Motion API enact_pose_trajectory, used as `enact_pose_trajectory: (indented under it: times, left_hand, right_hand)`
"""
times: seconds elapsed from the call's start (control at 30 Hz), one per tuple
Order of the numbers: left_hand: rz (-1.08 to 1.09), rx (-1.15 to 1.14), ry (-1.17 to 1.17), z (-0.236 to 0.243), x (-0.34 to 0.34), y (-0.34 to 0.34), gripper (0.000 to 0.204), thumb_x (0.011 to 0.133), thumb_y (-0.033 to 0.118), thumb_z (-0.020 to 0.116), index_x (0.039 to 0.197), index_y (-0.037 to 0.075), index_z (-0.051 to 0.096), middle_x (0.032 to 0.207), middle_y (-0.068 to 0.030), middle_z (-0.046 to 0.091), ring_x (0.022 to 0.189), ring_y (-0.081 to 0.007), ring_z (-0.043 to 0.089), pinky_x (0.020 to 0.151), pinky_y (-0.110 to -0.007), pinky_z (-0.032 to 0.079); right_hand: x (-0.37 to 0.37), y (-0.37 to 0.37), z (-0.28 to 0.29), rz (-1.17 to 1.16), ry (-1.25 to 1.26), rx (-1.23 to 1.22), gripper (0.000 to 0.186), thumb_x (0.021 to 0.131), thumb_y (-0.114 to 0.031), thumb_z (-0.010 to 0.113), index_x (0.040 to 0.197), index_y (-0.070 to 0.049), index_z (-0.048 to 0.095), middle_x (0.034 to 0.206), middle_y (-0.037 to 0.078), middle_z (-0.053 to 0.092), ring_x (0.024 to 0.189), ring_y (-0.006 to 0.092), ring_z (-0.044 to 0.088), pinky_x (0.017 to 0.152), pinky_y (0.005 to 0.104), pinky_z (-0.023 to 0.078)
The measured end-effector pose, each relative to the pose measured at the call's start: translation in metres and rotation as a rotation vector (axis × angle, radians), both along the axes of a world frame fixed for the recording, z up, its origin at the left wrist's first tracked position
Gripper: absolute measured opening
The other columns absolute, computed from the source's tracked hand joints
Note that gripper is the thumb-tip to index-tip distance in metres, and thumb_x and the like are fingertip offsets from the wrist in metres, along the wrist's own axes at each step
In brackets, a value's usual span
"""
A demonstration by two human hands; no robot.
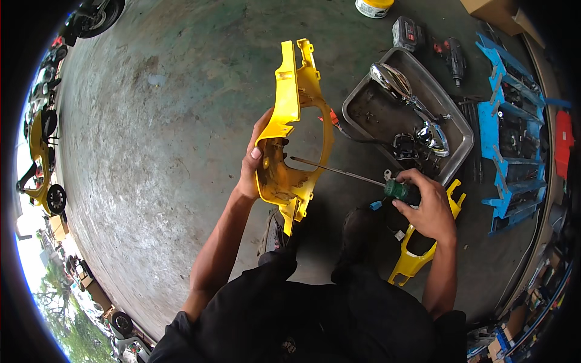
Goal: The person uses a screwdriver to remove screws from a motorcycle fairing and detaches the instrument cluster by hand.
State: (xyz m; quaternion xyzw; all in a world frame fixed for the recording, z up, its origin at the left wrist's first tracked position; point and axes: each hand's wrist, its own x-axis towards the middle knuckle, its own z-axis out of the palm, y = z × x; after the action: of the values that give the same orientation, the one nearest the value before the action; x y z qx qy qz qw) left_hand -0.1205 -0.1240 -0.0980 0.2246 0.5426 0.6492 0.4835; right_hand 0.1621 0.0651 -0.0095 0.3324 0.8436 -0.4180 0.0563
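My left hand (pixel 251 163) grips a yellow plastic fairing panel (pixel 284 103) by its left edge, thumb on the inner side. The panel stands on end in the air, with a large rounded opening and a dirty inner face. In my right hand (pixel 426 209) is a screwdriver (pixel 357 176) with a green handle, its fingers wrapped round the grip. The long shaft points left, and its tip lies in front of the panel's opening; whether it touches the panel I cannot tell. A second yellow panel (pixel 411 263) lies on the floor below my right hand.
Right of the panel, a metal tray (pixel 357 109) holds chrome mirrors (pixel 393 80) and dark parts. Beyond it are a battery pack (pixel 408 33), a cordless driver (pixel 454 58) and a blue toolbox (pixel 493 133). A yellow tub (pixel 375 7) stands at the far edge; motorcycles (pixel 41 160) line the left.
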Motion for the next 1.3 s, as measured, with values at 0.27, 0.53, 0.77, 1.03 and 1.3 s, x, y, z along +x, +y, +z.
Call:
enact_pose_trajectory:
  times: [0.27,0.53,0.77,1.03,1.3]
  left_hand:
    - [0.111,0.044,-0.269,-0.006,-0.026,-0.018,0.100,0.076,0.072,0.051,0.151,0.011,0.028,0.132,-0.0054,0.046,0.107,-0.0161,0.048,0.091,-0.033,0.042]
    - [-0.043,0.009,0.174,0.018,0.010,0.013,0.110,0.077,0.074,0.054,0.150,-0.001,0.020,0.147,-0.0157,0.034,0.138,-0.0265,0.031,0.111,-0.041,0.026]
    - [-0.183,-0.060,0.250,0.031,0.045,0.028,0.117,0.066,0.072,0.064,0.149,0.000,0.024,0.145,-0.0202,0.036,0.137,-0.0316,0.036,0.113,-0.043,0.027]
    - [-0.168,-0.064,0.248,0.030,0.042,0.023,0.116,0.066,0.070,0.065,0.148,0.000,0.025,0.144,-0.0209,0.037,0.137,-0.0328,0.036,0.114,-0.044,0.026]
    - [-0.196,-0.084,0.250,0.030,0.042,0.027,0.112,0.067,0.068,0.064,0.148,0.000,0.026,0.143,-0.0203,0.039,0.136,-0.0316,0.037,0.114,-0.043,0.026]
  right_hand:
    - [0.025,-0.051,-0.077,-0.021,-0.222,0.041,0.048,0.081,-0.015,0.073,0.116,-0.005,0.042,0.107,0.019,0.062,0.103,0.0417,0.060,0.087,0.0476,0.047]
    - [-0.015,-0.053,-0.076,0.121,-0.135,0.153,0.032,0.087,-0.027,0.068,0.108,-0.004,0.063,0.099,0.018,0.065,0.096,0.0358,0.064,0.084,0.0425,0.051]
    - [-0.110,-0.055,-0.084,0.165,0.473,-0.176,0.018,0.089,-0.013,0.057,0.100,-0.001,0.063,0.094,0.017,0.068,0.086,0.0354,0.066,0.077,0.0439,0.052]
    - [-0.123,-0.066,-0.120,0.205,0.530,-0.064,0.017,0.083,-0.012,0.059,0.099,-0.009,0.065,0.093,0.011,0.069,0.086,0.0314,0.066,0.074,0.0432,0.053]
    - [-0.123,-0.067,-0.106,0.022,0.537,-0.028,0.018,0.078,-0.013,0.066,0.095,-0.008,0.066,0.088,0.009,0.070,0.079,0.0313,0.067,0.070,0.0421,0.053]
